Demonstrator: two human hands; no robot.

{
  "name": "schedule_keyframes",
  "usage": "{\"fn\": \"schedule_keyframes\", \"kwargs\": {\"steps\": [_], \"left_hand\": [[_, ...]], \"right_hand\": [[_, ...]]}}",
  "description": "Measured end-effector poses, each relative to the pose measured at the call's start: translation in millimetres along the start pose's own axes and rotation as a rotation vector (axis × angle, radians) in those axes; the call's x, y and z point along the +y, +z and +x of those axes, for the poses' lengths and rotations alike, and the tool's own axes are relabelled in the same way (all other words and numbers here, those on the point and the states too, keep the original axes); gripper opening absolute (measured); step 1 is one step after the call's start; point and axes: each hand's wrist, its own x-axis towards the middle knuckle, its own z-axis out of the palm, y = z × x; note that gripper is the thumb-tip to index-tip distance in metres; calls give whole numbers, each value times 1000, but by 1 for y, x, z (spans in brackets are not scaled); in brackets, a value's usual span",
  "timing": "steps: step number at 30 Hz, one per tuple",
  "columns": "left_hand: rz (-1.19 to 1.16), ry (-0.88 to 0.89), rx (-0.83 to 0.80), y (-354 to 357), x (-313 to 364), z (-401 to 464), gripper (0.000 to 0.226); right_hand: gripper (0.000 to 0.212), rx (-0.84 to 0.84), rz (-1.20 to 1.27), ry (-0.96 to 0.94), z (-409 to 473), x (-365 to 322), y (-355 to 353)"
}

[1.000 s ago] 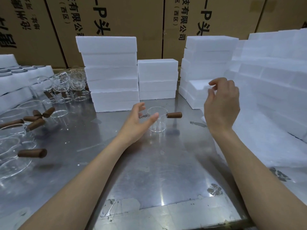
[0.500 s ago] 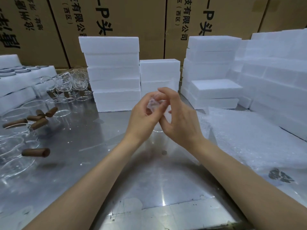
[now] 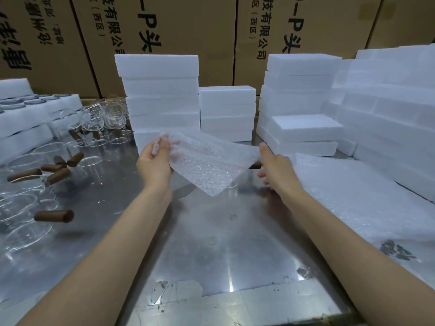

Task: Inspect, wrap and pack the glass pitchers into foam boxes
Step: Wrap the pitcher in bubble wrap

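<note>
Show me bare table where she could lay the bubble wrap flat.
Best patch: the steel table between the forearms, below the bubble wrap sheet that the left hand and right hand hold. Crowded: glass pitchers on the left, foam boxes behind, wrap pile on the right.

Pitchers (image 3: pixel 35 184) stand left on the table (image 3: pixel 211 255); foam boxes (image 3: pixel 162 100) are stacked behind and right, cartons (image 3: pixel 188 31) behind them.
</note>
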Motion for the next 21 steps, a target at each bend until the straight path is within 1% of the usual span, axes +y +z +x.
{"fn": "schedule_keyframes", "kwargs": {"steps": [2,3,5,7,9,12,14,15,16,17,19,20,21], "left_hand": [[-8,-40,28,-3,-3,2,11],[9,-46,35,-4,-4,3,11],[113,-36,37,-6,-6,5,19],[227,1,29,-8,-6,6,25],[258,12,16,-8,-7,7,26],[305,23,-2,-7,-5,5,21],[390,47,-12,-5,-5,5,9],[467,65,-12,-5,-5,5,19],[548,98,-9,-5,-4,5,35],[623,162,0,-4,-3,4,47],[714,365,-13,0,2,-4,58],[726,458,-67,3,5,-9,60],[717,523,-163,6,7,-15,61]], "right_hand": [[63,-33,59,57,-1,-1,-1],[63,-39,77,75,-2,-2,-2],[62,-79,97,104,-4,-3,-4],[62,-176,131,130,-6,-6,-5],[54,-263,174,134,-8,-8,-5],[27,-372,321,106,-10,-11,-3],[18,-423,396,72,-10,-11,-2],[17,-420,412,46,-10,-11,-2],[19,-399,419,20,-10,-10,-2],[22,-369,420,-2,-10,-10,-2],[28,-293,407,-29,-11,-10,-2],[30,-255,397,-41,-12,-11,-2],[32,-221,384,-57,-13,-11,-1]]}}
